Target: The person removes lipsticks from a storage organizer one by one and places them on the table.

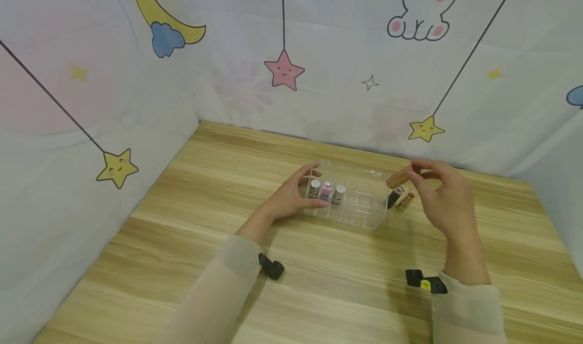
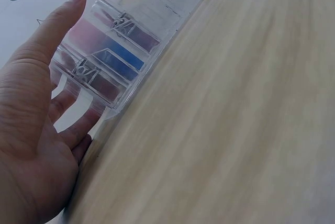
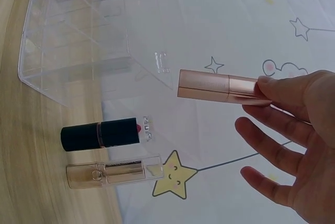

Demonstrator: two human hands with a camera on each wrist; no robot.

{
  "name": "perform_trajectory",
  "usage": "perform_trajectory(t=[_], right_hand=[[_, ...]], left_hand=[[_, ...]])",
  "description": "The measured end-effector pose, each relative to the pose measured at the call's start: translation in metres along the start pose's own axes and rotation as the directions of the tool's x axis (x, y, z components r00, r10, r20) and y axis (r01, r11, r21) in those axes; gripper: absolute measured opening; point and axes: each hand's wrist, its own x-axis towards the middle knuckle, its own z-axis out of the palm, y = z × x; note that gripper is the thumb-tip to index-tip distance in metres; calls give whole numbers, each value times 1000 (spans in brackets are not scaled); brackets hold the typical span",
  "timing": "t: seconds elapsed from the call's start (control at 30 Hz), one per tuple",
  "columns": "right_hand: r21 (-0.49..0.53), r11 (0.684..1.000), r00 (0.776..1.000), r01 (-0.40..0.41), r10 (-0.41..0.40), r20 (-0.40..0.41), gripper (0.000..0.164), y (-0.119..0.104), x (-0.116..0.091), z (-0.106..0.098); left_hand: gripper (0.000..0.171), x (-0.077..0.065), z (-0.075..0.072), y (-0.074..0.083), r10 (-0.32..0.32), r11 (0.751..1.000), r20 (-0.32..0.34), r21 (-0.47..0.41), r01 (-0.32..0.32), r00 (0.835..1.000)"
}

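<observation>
A clear plastic organizer (image 1: 364,207) with compartments stands on the table. My left hand (image 1: 288,196) grips its left end, thumb along the front and fingers behind. Three small bottles stand in its left compartments: a silver-capped one (image 1: 315,188), a pink and blue one (image 2: 112,51) and another silver-capped one (image 1: 339,194). My right hand (image 1: 448,197) pinches a rose-gold lipstick tube (image 3: 209,86) between thumb and index finger, held above the table by the organizer's right end. Below it stand a black lipstick (image 3: 104,134) and a gold lipstick with a clear cap (image 3: 118,173).
The wooden table (image 1: 319,283) runs back to a white cloth backdrop (image 1: 337,116) printed with stars, a moon and a bunny. A cloth side wall (image 1: 150,131) borders the table on the left. Black wrist cameras (image 1: 272,267) sit on both sleeves.
</observation>
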Motion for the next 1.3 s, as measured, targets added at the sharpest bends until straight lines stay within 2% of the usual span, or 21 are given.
perform_trajectory(t=[0.23, 0.63, 1.03, 1.3], right_hand=[[-6, 1000, 1000, -7, 7, 12, 26, -1, 0, -3], [-3, 999, 998, 52, -52, 31, 22, -5, 6, -1], [-32, 998, 994, 47, -44, 102, 22, 6, 1, -17], [-66, 997, 977, 45, -31, 210, 19, 8, -1, -19]], left_hand=[[101, -1, -2, 1, 1, 1000, 6, 2, -1, 1000], [102, -10, -9, -1, -19, 1000, -18, 4, 19, 1000], [101, 1, 1, -2, 11, 1000, 4, -2, -11, 1000], [102, 1, 1, -1, 16, 1000, -2, -19, -16, 1000]])
